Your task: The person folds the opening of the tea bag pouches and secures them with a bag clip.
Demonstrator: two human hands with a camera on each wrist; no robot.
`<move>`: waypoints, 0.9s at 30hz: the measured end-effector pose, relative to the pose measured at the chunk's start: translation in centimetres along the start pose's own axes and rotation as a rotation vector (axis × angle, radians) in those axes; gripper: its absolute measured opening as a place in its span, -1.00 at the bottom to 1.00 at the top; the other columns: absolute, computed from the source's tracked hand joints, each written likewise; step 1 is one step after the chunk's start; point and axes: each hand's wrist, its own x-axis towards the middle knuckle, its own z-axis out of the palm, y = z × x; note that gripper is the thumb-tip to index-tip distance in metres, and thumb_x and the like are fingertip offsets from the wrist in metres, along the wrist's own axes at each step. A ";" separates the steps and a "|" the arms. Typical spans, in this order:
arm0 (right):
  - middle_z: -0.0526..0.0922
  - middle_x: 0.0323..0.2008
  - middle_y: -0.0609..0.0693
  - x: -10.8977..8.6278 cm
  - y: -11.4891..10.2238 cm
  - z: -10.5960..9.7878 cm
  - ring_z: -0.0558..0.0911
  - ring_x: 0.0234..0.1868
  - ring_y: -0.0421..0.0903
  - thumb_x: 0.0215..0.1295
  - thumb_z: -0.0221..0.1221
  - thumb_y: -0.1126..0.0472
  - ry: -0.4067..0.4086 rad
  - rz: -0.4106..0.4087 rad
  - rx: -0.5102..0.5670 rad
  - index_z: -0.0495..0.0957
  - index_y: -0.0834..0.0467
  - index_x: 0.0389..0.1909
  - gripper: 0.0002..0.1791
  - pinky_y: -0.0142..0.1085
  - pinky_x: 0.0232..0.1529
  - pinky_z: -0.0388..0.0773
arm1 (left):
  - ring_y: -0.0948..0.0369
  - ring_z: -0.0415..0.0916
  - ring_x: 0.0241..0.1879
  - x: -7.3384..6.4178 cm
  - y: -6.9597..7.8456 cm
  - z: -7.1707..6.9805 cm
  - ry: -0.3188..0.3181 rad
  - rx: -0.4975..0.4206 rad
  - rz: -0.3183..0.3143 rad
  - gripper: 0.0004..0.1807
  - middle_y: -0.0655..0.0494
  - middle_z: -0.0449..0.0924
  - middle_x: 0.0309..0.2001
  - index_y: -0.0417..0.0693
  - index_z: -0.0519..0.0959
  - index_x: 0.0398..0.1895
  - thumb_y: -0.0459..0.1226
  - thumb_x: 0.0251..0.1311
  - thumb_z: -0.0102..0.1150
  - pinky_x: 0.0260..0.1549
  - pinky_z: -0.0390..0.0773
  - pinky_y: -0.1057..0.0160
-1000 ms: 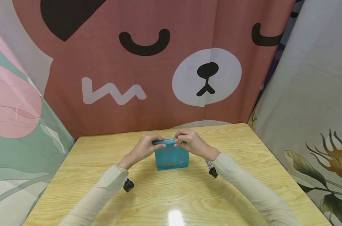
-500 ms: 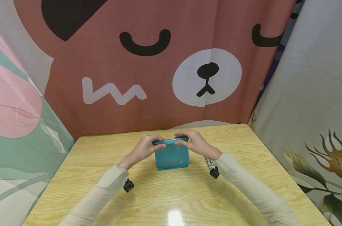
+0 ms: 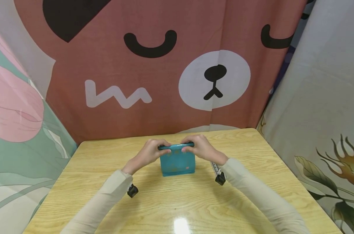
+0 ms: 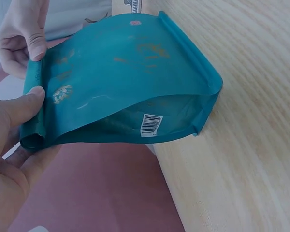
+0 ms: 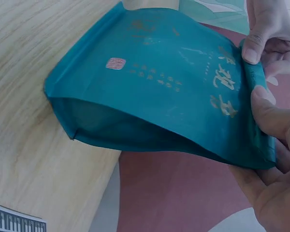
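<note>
A teal stand-up pouch (image 3: 178, 162) stands upright on the table, its top edge rolled over into a tube. My left hand (image 3: 149, 151) pinches the left end of the roll, thumb on the near side and fingers behind. At the right end, my right hand (image 3: 202, 148) pinches it the same way. The left wrist view shows the pouch's side (image 4: 135, 118) folded inward, with a white barcode label. Gold characters and a small pink mark show on the pouch's front (image 5: 159, 72) in the right wrist view.
The wooden table (image 3: 177, 201) reaches back to a curtain (image 3: 153, 113) with a bear print. Patterned curtains hang at both sides. A black-and-white ruler-like strip (image 3: 215, 169) shows by the right wrist, with a black clip (image 3: 220, 178) at its end.
My right hand's fingers have shifted along the roll and now lie straighter over it, leaving more of its right end showing. The left hand and pouch have hardly moved.
</note>
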 end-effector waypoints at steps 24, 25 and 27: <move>0.68 -0.37 -0.07 -0.1 0.4 1.5 0.64 -0.41 -0.26 0.08 0.45 0.36 0.095 -0.062 0.006 0.65 0.15 -0.30 -0.80 -0.42 -0.37 0.59 | 0.28 0.68 -0.25 0.0 -0.2 -0.6 -0.060 0.050 0.020 -0.77 0.06 0.73 -0.16 -0.14 0.71 -0.06 -0.35 0.22 0.35 -0.31 0.62 0.40; 0.68 -0.37 -0.07 0.0 0.4 1.3 0.64 -0.40 -0.26 0.09 0.45 0.36 0.080 -0.055 0.008 0.66 0.15 -0.29 -0.80 -0.42 -0.37 0.59 | 0.27 0.69 -0.25 0.0 -0.2 -0.6 -0.067 0.064 0.032 -0.77 0.04 0.73 -0.15 -0.16 0.71 -0.04 -0.35 0.23 0.34 -0.30 0.62 0.40; 0.69 -0.35 -0.08 0.1 0.3 1.0 0.64 -0.39 -0.27 0.10 0.45 0.35 0.046 -0.038 0.011 0.68 0.14 -0.26 -0.80 -0.41 -0.36 0.59 | 0.25 0.69 -0.23 -0.1 -0.3 -0.5 -0.076 0.081 0.051 -0.76 0.02 0.73 -0.14 -0.19 0.70 -0.03 -0.36 0.25 0.31 -0.29 0.62 0.40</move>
